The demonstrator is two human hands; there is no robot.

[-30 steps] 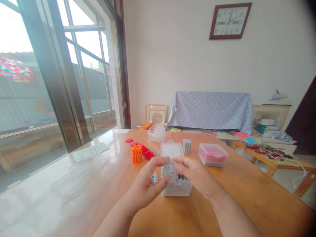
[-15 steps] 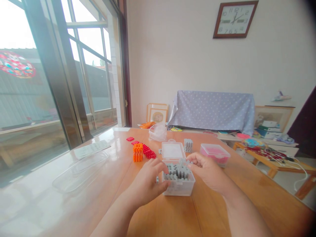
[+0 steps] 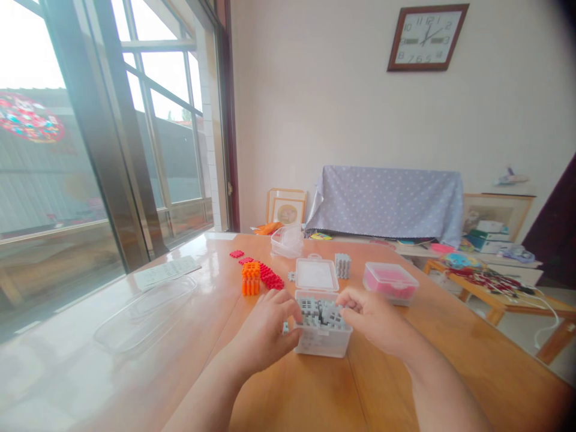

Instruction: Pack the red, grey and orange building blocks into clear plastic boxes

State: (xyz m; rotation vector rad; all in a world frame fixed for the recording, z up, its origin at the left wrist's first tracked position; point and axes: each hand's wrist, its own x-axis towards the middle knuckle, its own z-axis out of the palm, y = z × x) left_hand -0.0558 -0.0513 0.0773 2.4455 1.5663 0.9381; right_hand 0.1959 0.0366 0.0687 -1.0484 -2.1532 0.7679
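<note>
Head view, clear box (image 3: pixel 322 343): it stands on the wooden table (image 3: pixel 450 360) right in front of us, open and heaped with grey pieces (image 3: pixel 320 313). Its lid (image 3: pixel 315 274) lies flat just behind it.
Left hand (image 3: pixel 265 333): it is curled around the box's left wall, with the fingertips at the rim and the thumb low on the near corner.
Right hand (image 3: pixel 377 318): its fingers are bent, with the tips down among the pieces at the right rim. We cannot tell whether they pinch one.
How it handles: we judge the box light, stiff and smooth, so it slides easily on the glossy table. It is best held by its two side walls. The pieces look small, hard and toothed, likely to snag on each other, and best pinched by the edges.
Nearby: an orange block (image 3: pixel 250 279) and red pieces (image 3: pixel 270 279) lie beyond to the left, and a pink box (image 3: pixel 389 281) to the right.
Against one second ago: then our hands met over the box and hid the pile. Now they sit on either side.
Against half a second ago: the right hand is lower and closer in.
</note>
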